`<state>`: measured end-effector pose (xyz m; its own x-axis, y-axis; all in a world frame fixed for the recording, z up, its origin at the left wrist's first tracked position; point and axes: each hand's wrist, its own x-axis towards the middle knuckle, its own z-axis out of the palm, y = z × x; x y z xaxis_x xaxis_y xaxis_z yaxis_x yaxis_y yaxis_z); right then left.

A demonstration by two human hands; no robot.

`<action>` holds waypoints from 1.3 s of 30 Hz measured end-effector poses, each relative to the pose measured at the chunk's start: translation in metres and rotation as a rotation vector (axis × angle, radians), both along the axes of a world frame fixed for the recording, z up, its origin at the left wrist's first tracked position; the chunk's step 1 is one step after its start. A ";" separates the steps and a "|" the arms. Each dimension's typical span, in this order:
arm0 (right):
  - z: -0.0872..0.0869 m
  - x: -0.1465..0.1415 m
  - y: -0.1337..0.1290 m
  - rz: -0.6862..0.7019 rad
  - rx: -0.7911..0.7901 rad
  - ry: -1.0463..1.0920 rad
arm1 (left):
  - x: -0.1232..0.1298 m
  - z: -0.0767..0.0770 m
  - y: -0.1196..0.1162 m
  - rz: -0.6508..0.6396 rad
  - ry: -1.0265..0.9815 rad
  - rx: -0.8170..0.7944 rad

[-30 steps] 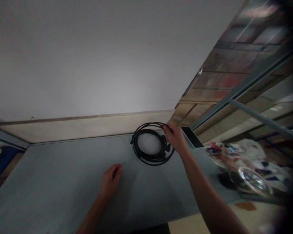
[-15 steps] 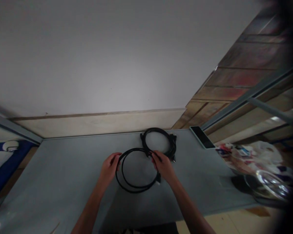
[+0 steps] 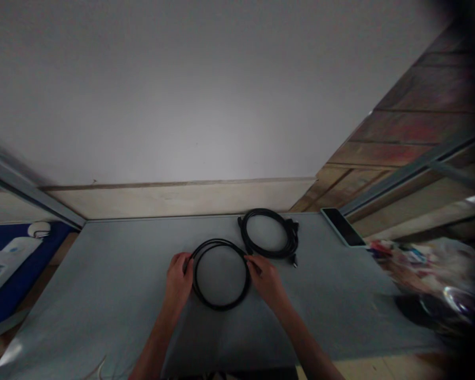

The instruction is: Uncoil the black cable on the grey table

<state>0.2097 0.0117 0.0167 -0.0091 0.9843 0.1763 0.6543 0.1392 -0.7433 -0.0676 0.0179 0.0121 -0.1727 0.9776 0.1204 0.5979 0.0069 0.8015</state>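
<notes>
A black cable [image 3: 220, 307] forms a round loop of a few turns above the grey table [image 3: 114, 295]. My left hand [image 3: 179, 277] pinches the loop at its left side. On the opposite side, my right hand [image 3: 264, 275] grips it at the upper right, fingers closed. Just behind my right hand lies a second coil of black cable [image 3: 267, 212], with its plugs at the right side. Whether the held loop rests on the table or hangs just above it, I cannot tell.
A phone [image 3: 343, 228] in a light green case lies at the table's back right. Blurred plastic bags [image 3: 431, 258] and a shiny rounded object stand off the right edge. A white wall [image 3: 206, 105] rises behind. At far left, white items lie on a blue surface [image 3: 59, 235].
The held loop has become rounder and tighter, and the plug end that hung at its lower right no longer shows. My right hand has come down away from the second coil. The view has shifted left.
</notes>
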 end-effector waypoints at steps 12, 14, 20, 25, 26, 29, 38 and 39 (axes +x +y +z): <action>0.038 -0.054 0.050 0.386 0.076 -0.113 | -0.002 0.048 -0.016 -0.155 -0.242 -0.169; 0.036 -0.048 0.062 0.492 -0.037 0.036 | -0.013 0.048 -0.013 -0.129 -0.324 -0.218; 0.035 -0.022 0.074 0.541 -0.301 0.262 | -0.054 0.038 0.000 -0.138 -0.379 -0.311; 0.043 -0.002 0.069 0.415 -0.375 0.276 | -0.080 0.033 0.007 -0.251 -0.331 -0.481; 0.044 0.002 0.067 0.392 -0.392 0.279 | -0.085 0.034 0.007 -0.314 -0.326 -0.533; 0.039 0.011 0.058 0.339 -0.455 0.288 | -0.102 0.037 0.004 -0.509 -0.307 -0.699; 0.015 0.044 0.045 0.191 -0.577 0.308 | -0.153 0.039 -0.007 -0.532 -0.334 -0.876; 0.015 0.046 0.045 0.177 -0.564 0.324 | -0.154 0.037 -0.007 -0.503 -0.350 -0.860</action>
